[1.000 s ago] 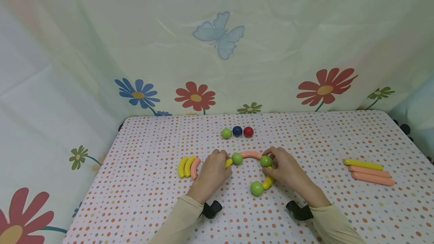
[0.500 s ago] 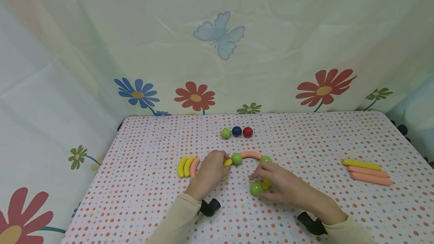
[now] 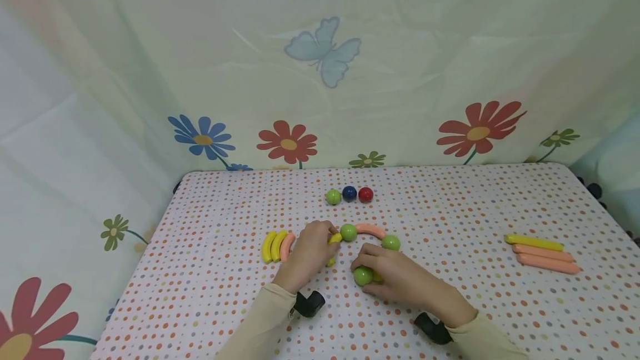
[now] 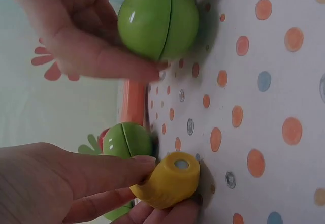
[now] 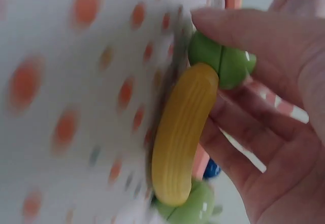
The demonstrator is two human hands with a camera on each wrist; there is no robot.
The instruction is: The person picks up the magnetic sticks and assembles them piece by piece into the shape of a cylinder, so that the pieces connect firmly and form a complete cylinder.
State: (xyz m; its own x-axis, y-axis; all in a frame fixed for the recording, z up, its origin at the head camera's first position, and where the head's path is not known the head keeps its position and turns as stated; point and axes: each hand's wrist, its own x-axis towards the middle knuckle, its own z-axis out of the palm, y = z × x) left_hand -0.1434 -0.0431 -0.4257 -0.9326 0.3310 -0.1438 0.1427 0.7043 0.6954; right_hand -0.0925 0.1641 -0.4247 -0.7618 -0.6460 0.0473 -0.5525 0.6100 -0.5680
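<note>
Your left hand (image 3: 310,244) pinched a yellow stick (image 4: 170,186); your right hand (image 3: 392,272) held a green ball (image 5: 223,64), seemingly hard, light, slick, though partly hidden, best cupped round its middle.

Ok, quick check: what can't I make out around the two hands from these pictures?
Head view: the right hand hides most of its curved yellow piece.
Head view: the left hand hides part of another yellow piece.
Right wrist view: the bottom edge cuts off the lower green ball.
Right wrist view: the spotted tabletop is blurred.
</note>
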